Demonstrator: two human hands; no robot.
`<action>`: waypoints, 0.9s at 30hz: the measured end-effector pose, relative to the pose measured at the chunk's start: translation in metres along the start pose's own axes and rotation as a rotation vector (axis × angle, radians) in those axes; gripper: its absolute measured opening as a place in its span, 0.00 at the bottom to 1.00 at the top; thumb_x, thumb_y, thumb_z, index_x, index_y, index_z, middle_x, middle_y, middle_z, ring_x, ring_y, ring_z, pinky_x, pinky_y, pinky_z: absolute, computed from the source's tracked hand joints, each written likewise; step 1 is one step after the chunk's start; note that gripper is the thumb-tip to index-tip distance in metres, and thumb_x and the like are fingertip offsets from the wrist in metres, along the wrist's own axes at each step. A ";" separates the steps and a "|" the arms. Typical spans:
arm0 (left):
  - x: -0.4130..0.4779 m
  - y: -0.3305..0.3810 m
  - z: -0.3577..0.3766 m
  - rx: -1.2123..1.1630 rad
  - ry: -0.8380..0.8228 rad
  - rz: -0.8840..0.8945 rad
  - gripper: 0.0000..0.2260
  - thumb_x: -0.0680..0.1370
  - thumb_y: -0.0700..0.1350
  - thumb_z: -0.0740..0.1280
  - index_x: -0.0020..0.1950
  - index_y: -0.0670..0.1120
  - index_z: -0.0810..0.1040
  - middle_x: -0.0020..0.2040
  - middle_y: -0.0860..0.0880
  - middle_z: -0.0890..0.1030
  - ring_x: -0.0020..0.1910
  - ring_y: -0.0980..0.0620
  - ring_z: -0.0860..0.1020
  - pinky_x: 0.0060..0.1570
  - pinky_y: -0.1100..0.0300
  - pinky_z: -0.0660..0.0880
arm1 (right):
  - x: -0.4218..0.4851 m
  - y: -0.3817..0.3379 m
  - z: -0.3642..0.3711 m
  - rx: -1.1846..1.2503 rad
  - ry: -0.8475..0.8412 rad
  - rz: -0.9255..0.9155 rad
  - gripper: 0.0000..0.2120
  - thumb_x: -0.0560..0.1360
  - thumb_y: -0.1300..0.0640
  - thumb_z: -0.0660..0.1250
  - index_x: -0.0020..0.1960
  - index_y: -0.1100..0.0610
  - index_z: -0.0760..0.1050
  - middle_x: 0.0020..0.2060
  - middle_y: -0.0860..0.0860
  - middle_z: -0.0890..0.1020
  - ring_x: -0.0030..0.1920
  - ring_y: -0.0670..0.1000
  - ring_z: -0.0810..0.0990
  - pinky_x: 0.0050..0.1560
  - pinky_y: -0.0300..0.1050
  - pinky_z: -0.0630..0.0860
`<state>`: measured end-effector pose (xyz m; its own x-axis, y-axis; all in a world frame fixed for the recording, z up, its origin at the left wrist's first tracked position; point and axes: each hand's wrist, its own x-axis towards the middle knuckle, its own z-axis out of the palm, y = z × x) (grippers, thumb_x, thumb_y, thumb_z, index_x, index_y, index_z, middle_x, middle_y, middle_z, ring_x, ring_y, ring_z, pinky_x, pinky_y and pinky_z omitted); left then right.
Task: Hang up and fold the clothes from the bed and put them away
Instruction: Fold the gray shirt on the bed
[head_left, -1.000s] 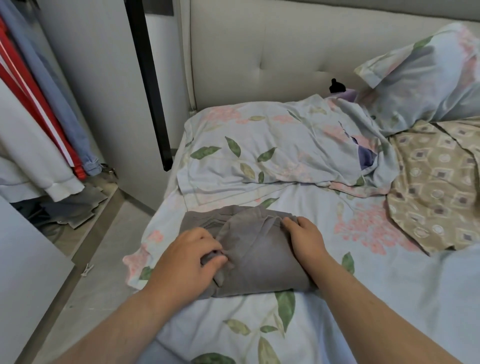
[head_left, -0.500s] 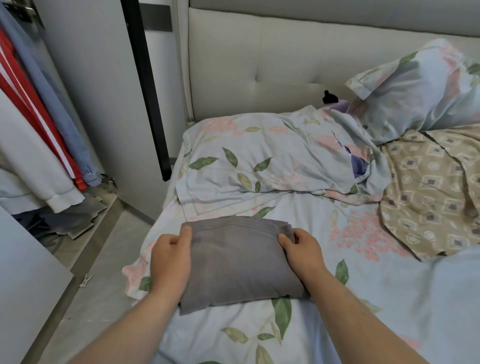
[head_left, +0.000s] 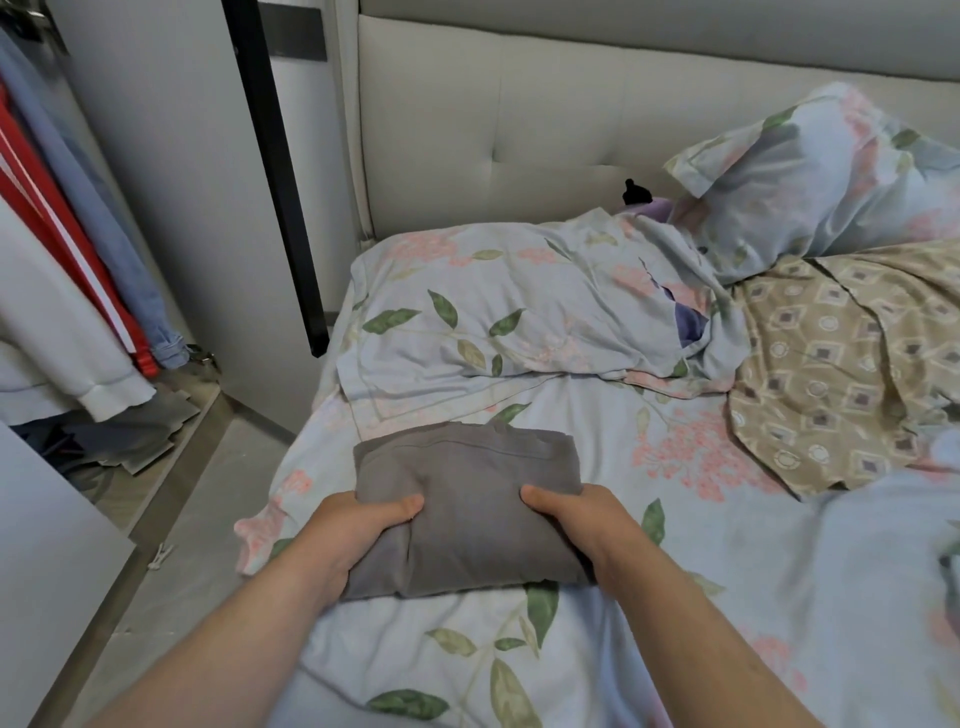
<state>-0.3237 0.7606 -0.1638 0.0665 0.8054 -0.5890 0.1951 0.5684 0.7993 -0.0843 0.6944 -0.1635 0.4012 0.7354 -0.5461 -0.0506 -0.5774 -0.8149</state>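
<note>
A folded grey garment (head_left: 470, 499) lies on the floral bed sheet (head_left: 649, 597) near the bed's left edge. My left hand (head_left: 353, 530) grips its near left side, thumb on top and fingers underneath. My right hand (head_left: 582, 519) grips the near right side the same way, thumb on top. The fingers of both hands are hidden beneath the cloth.
Two floral pillows (head_left: 519, 306) (head_left: 821, 176) and a beige patterned pillow (head_left: 852, 364) lie toward the padded headboard (head_left: 519, 135). An open wardrobe at left holds hanging clothes (head_left: 67, 291), with a dark door edge (head_left: 280, 176) beside the bed. A narrow floor strip (head_left: 171, 519) runs between them.
My hands finished flattening the fold, then slid from the garment's far corners to its near sides and took hold of it with thumbs on top.
</note>
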 end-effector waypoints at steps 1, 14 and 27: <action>0.002 -0.005 0.000 -0.027 -0.014 -0.008 0.18 0.66 0.43 0.81 0.51 0.40 0.82 0.41 0.44 0.86 0.42 0.43 0.85 0.42 0.55 0.81 | 0.000 0.004 0.002 0.043 -0.023 -0.016 0.17 0.68 0.50 0.79 0.52 0.55 0.81 0.43 0.53 0.87 0.43 0.55 0.86 0.36 0.45 0.81; 0.028 0.014 -0.015 -0.108 -0.234 0.027 0.17 0.69 0.35 0.76 0.56 0.45 0.81 0.47 0.45 0.87 0.43 0.46 0.86 0.39 0.56 0.80 | 0.023 0.013 -0.003 0.235 -0.151 -0.210 0.14 0.76 0.59 0.72 0.61 0.49 0.78 0.52 0.51 0.86 0.51 0.55 0.86 0.46 0.52 0.84; 0.072 0.141 -0.075 -0.304 -0.203 0.070 0.23 0.60 0.41 0.76 0.55 0.41 0.82 0.49 0.40 0.86 0.45 0.41 0.85 0.41 0.52 0.82 | 0.051 -0.123 0.057 0.393 -0.191 -0.290 0.25 0.67 0.59 0.76 0.62 0.44 0.78 0.57 0.52 0.85 0.54 0.57 0.85 0.45 0.53 0.83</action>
<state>-0.3645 0.9115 -0.0848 0.2680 0.8115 -0.5193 -0.1146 0.5620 0.8192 -0.1098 0.8234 -0.1021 0.2775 0.9180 -0.2832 -0.3163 -0.1911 -0.9292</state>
